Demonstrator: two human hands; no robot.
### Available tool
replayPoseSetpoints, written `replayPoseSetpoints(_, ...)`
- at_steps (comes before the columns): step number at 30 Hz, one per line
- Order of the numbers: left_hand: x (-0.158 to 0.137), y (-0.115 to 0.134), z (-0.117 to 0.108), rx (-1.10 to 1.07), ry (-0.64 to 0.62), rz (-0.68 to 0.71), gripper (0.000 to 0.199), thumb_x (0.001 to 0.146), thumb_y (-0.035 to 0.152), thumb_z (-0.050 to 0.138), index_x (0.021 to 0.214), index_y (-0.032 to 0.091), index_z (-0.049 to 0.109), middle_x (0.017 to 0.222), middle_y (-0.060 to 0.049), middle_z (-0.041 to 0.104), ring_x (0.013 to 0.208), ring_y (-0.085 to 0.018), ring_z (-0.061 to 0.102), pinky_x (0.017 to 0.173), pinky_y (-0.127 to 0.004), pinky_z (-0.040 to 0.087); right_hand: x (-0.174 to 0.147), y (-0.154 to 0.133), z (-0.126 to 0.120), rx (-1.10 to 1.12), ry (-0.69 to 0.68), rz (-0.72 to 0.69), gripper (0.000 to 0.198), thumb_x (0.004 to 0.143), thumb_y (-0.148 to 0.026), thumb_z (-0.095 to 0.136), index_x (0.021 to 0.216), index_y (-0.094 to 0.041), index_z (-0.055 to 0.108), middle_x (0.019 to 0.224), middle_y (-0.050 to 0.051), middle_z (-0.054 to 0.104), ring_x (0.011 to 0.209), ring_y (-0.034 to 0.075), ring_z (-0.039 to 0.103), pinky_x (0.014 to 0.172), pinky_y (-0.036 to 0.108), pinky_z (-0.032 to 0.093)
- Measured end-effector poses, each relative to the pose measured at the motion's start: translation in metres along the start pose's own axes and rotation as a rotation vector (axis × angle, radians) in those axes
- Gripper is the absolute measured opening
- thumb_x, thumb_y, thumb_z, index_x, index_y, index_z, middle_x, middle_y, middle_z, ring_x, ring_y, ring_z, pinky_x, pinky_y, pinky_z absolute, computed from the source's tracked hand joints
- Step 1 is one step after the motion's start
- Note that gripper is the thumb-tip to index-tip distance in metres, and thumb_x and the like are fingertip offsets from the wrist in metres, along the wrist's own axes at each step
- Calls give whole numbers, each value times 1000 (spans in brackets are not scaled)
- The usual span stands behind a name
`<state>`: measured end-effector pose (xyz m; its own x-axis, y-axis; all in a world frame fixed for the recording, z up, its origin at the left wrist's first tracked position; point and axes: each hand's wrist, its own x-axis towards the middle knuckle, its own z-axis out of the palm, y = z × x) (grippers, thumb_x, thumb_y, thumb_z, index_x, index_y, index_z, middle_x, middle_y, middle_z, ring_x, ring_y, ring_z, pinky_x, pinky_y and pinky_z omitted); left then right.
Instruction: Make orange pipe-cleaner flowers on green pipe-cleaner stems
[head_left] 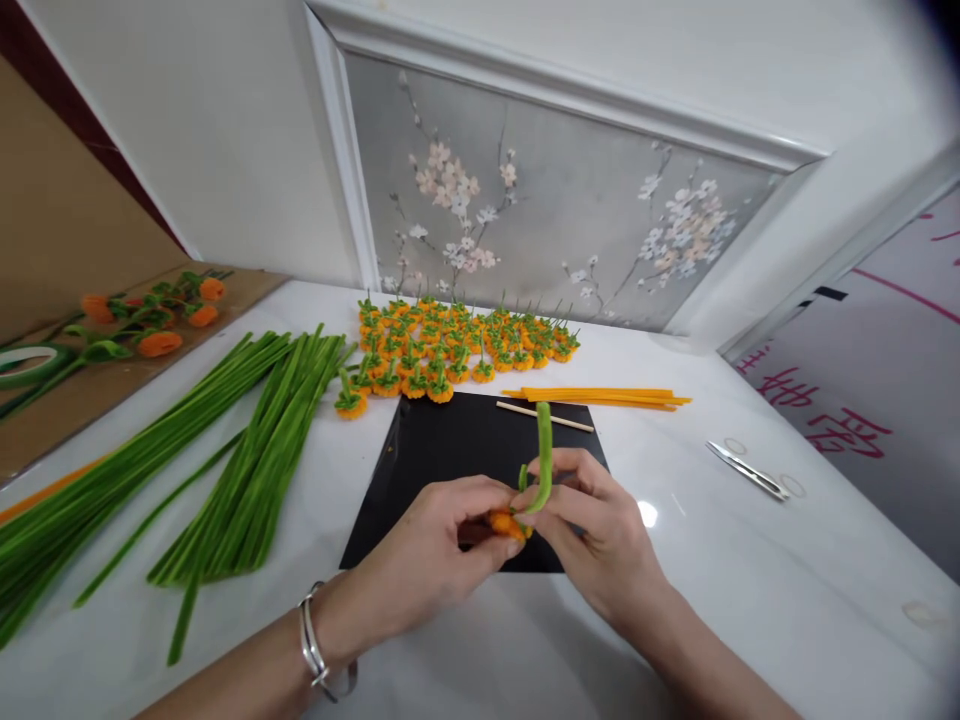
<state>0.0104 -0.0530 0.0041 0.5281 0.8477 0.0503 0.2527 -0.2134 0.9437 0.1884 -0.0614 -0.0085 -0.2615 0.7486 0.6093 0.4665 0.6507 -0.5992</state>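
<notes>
Above the near edge of a black mat point(427, 440), my two hands meet. My left hand point(442, 535) pinches a small orange pipe-cleaner flower point(507, 524) between thumb and fingers. A green pipe cleaner point(544, 455) rises from the flower, its upper part bent upright. My right hand point(592, 525) has thumb and fingertips closed on this green strip near its base. Fingers cover part of the flower and the place where the strip meets it. Behind the mat stand rows of similar orange flowers with green tops point(450, 345).
Bundles of green pipe cleaners point(262, 450) lie at left, near cardboard point(247, 300) holding orange flowers point(160, 344) and green tape point(34, 365). Orange pipe cleaners point(600, 397) and a thin stick point(545, 416) lie beyond my hands. Metal snips point(748, 471) rest at right.
</notes>
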Motion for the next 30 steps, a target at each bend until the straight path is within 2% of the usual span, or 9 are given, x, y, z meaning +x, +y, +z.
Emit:
replayPoseSetpoints(3,0,0,-1,98,9,45,14,81,16,55,77,17,68,74,0,59,62,-11,49,54,-21,37,-1,1,0,-68,-16,-15,20,84,-9,56,82,-23,71,108,8,56,89,17,60,62,28,52)
replayPoseSetpoints(6,0,0,-2,98,-5,48,15,82,16,54,77,17,69,73,0,59,61,-11,50,53,-21,37,-1,-1,0,-78,-26,-34,22,87,-10,52,81,-21,70,98,8,60,82,16,61,60,27,52)
replayPoseSetpoints(9,-1,-3,-1,-53,-14,-18,13,81,19,58,90,18,67,84,-2,62,73,-14,56,62,-22,44,0,-4,0,-29,-23,-33,21,88,-11,51,80,-20,68,81,5,61,71,14,61,59,25,53)
replayPoseSetpoints(12,-2,-6,1,-202,18,-104,30,78,23,64,108,19,61,93,-3,64,82,-16,59,72,-25,49,2,-7,1,15,-24,4,16,87,-13,54,79,-19,66,75,4,63,68,14,61,59,25,53)
replayPoseSetpoints(17,-2,-6,3,-1,34,-69,12,81,24,58,88,18,65,76,0,60,69,-13,54,62,-22,45,1,-6,2,9,-58,11,15,87,-12,54,79,-19,66,71,3,61,63,13,57,55,23,49)
replayPoseSetpoints(20,-3,-4,2,71,19,-38,11,81,20,56,86,17,66,73,1,60,66,-12,52,59,-21,42,-3,-2,3,-114,-61,-89,22,87,-9,51,74,-18,65,71,4,59,64,13,55,55,24,46)
replayPoseSetpoints(23,-3,-5,2,103,25,-12,12,80,17,55,87,17,66,72,1,60,65,-12,52,59,-22,42,-6,-1,6,-254,-60,-168,20,87,-9,50,77,-19,65,68,3,57,61,14,51,55,26,43)
replayPoseSetpoints(26,-3,-7,5,-6,62,-38,15,80,17,57,92,18,65,78,-1,64,71,-14,57,65,-24,45,-7,-3,11,-229,-20,-90,16,87,-11,49,78,-18,60,65,1,54,57,12,48,52,24,41)
replayPoseSetpoints(30,0,-13,11,-365,95,-107,45,75,17,65,119,20,52,107,-7,64,94,-20,63,81,-30,49,-6,-5,16,18,-21,176,20,87,-17,51,68,-20,47,64,-2,52,53,9,47,49,21,39)
